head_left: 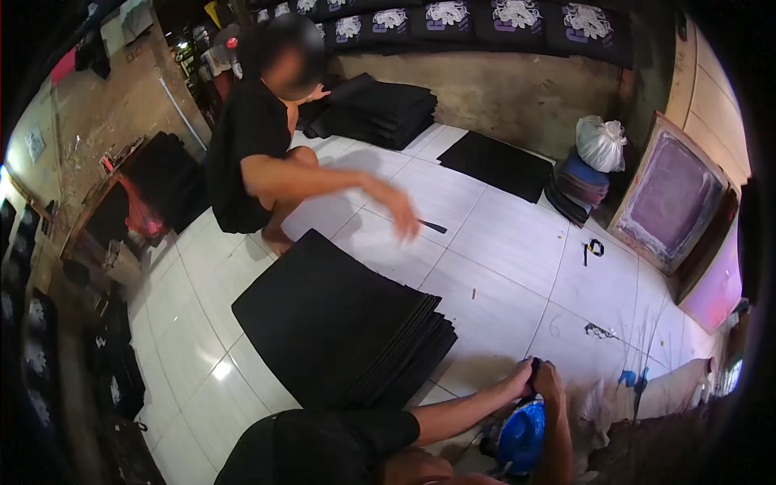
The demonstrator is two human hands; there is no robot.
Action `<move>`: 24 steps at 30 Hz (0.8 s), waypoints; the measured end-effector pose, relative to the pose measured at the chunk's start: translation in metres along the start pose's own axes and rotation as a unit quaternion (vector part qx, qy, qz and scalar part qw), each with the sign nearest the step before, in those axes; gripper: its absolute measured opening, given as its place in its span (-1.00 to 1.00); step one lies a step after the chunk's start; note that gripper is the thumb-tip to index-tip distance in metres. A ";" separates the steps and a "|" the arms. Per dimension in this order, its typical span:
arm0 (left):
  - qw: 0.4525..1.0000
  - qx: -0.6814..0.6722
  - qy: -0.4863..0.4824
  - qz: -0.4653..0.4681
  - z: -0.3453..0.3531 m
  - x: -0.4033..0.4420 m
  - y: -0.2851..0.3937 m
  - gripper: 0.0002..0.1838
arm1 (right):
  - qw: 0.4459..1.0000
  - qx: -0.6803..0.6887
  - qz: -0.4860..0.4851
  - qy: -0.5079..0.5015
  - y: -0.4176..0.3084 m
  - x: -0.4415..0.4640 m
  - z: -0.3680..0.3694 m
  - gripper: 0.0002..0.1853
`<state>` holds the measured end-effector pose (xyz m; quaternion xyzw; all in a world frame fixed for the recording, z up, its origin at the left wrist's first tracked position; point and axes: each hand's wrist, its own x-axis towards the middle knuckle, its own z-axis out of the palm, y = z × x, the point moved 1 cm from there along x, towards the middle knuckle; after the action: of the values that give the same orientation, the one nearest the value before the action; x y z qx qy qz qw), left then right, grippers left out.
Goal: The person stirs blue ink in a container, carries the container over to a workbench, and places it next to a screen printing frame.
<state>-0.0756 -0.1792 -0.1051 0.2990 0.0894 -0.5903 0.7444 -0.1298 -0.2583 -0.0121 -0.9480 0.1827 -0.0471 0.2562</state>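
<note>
My left hand (524, 377) and my right hand (550, 381) are close together at the lower right, fingers closed around a small dark thing (534, 370); its kind is too small and hidden to tell. Just below them is a bright blue container (521, 436), partly covered by my right forearm. To the left of my hands, a stack of black flat sheets (339, 315) lies on the tiles, its right edges fanned out in layers.
A co-worker (242, 162) squats beyond the stack, one hand (396, 214) blurred over the floor near a dark strip (433, 226). Another black pile (380, 109) and a black sheet (497, 166) lie by the wall. A framed screen (675, 194) leans at right.
</note>
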 end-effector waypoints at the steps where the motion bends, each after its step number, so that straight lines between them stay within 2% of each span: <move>1: 1.000 -0.005 -0.016 0.000 0.002 -0.001 0.001 -0.69 | 0.999 -0.012 0.002 -0.042 0.000 0.002 0.004 -0.79; 3: 0.999 -0.011 -0.038 0.000 0.002 0.001 0.000 -0.70 | 0.992 -0.067 0.005 -0.109 -0.022 0.002 -0.005 -0.78; 10: 0.997 -0.037 -0.074 0.006 -0.011 0.016 0.001 -0.71 | 0.971 -0.130 -0.010 -0.202 -0.040 -0.011 -0.024 -0.74; 16: 0.992 -0.076 -0.098 -0.008 -0.013 0.027 -0.012 -0.71 | 0.973 -0.174 0.030 -0.150 -0.065 -0.016 -0.039 -0.75; 17: 0.990 -0.098 -0.099 -0.017 -0.017 0.032 -0.017 -0.71 | 0.969 -0.219 0.016 -0.112 -0.052 -0.019 -0.031 -0.74; 18: 0.988 -0.105 -0.108 -0.025 0.003 0.012 -0.008 -0.67 | 0.967 -0.236 0.028 -0.093 -0.027 -0.014 -0.013 -0.76; 20: 0.987 -0.112 -0.113 -0.035 0.034 -0.012 0.003 -0.63 | 0.975 -0.216 0.019 -0.055 -0.035 -0.016 -0.020 -0.73; 24: 0.991 -0.091 -0.096 -0.026 0.030 -0.010 0.004 -0.62 | 0.977 -0.190 -0.001 -0.098 -0.047 -0.030 -0.031 -0.72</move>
<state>-0.0809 -0.1867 -0.0748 0.1695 0.0787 -0.6245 0.7583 -0.1483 -0.2244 0.0384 -0.9797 0.1611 0.0810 0.0874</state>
